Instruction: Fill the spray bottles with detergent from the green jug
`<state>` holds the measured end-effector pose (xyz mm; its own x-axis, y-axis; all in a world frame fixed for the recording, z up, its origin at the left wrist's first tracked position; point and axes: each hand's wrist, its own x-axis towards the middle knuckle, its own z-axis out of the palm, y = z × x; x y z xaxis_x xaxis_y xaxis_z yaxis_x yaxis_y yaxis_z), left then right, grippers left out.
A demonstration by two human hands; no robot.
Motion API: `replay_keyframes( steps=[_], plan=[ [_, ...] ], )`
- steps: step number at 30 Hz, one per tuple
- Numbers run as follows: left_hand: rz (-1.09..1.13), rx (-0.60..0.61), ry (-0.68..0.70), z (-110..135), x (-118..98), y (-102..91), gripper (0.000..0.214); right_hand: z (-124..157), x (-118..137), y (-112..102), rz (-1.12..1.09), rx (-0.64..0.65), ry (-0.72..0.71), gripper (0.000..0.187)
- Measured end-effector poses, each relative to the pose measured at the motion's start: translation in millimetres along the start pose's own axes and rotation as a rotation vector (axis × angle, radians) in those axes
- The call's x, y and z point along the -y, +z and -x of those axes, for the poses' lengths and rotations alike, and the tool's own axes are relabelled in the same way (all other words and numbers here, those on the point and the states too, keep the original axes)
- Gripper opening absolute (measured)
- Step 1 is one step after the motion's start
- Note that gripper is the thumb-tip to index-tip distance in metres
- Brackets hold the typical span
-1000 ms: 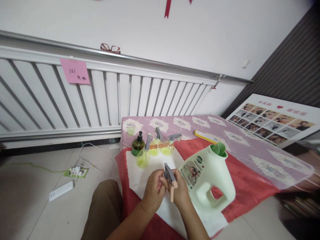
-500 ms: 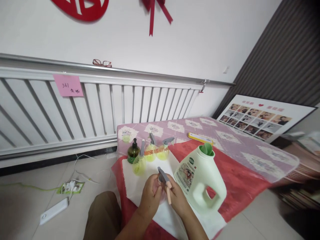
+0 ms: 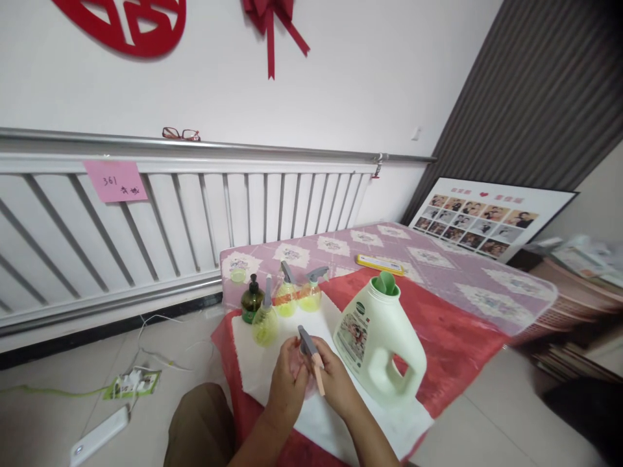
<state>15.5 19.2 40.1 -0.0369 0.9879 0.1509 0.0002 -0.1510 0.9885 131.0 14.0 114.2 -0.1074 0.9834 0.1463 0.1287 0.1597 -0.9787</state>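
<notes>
Between my two hands is a spray bottle (image 3: 311, 353) with a grey and peach trigger head and a pinkish clear body, mostly covered by my fingers. My left hand (image 3: 288, 376) is wrapped round its body from the left. From the right, my right hand (image 3: 331, 376) grips it near the trigger head. Just beyond stand three spray bottles with yellow-green liquid: a left one (image 3: 264, 324), a middle one (image 3: 286, 299) and a right one (image 3: 310, 298). A dark green pump bottle (image 3: 252, 299) is beside them. To the right stands a large pale green jug (image 3: 384, 350) with its mouth uncapped.
White paper (image 3: 265, 373) and a red cloth (image 3: 457, 331) lie over the patterned tablecloth (image 3: 433, 258). A yellow box (image 3: 379, 264) and a small round lid (image 3: 238, 275) rest at the back. A radiator (image 3: 243, 214) runs behind; a power strip (image 3: 132, 384) and cables are on the floor.
The camera view has shifted, so the whole scene sits a little further left. Both hands keep hold of the spray bottle, with almost no change in their grip.
</notes>
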Motion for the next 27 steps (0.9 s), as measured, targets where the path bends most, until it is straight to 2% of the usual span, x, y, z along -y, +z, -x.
replay_keyframes(
  steps=[5,10,13,16,21,24,27],
  plan=[
    [0.002,-0.02,-0.007,1,2,-0.3,0.05,1,-4,8,-0.052,-0.044,0.059,0.026],
    [-0.01,0.02,0.003,2,0,-1.2,0.048,0,-10,21,-0.119,-0.089,0.116,0.033],
    [-0.014,0.043,0.01,3,0,-2.5,0.048,0,-8,22,-0.124,-0.124,0.096,0.036],
    [0.001,0.046,0.016,1,2,-4.8,0.05,4,-1,16,-0.115,-0.107,0.041,0.043],
    [0.049,0.118,-0.003,-1,6,-10.1,0.06,10,3,10,-0.107,-0.042,0.045,0.025],
    [0.072,0.165,-0.005,-1,4,-12.3,0.062,9,-1,17,-0.111,-0.086,0.063,0.024],
    [0.052,0.159,-0.001,1,-1,-12.9,0.06,6,-4,24,-0.107,-0.144,0.06,0.028]
  ],
)
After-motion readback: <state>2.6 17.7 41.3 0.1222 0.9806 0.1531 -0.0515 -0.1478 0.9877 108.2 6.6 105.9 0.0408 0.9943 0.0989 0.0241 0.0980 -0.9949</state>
